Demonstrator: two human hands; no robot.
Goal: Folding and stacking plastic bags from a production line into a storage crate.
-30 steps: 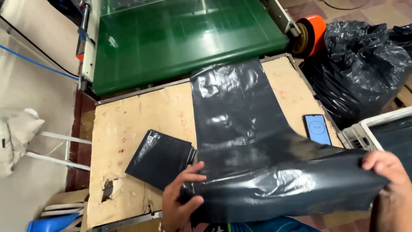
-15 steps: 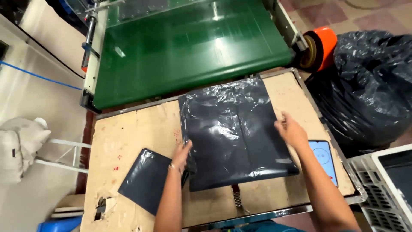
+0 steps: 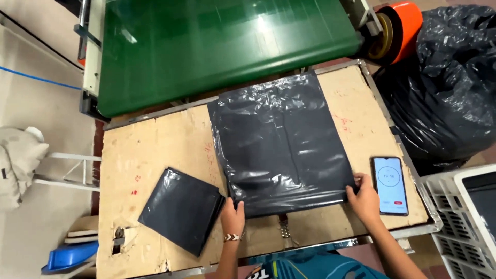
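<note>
Left hand (image 3: 232,218): fingers pinching the near-left corner of the flat black plastic bag (image 3: 281,155).
Right hand (image 3: 364,199): pinching the bag's near-right corner — thumb on top.
Bag: spread across the middle of the worn plywood table (image 3: 150,155), reaching its far edge.
Folded black plastic bag (image 3: 182,209): near-left part, just beside the left hand.
Smartphone with lit screen (image 3: 390,186): near-right edge — just beside the right hand.

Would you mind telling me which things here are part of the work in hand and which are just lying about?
In hand:
- large black plastic bag, spread flat on the worktable
- left hand and right hand, on its two near corners
- folded black bag, beside the left hand

Lying about:
- phone
- green conveyor belt
- full black sack
- white crate
</note>
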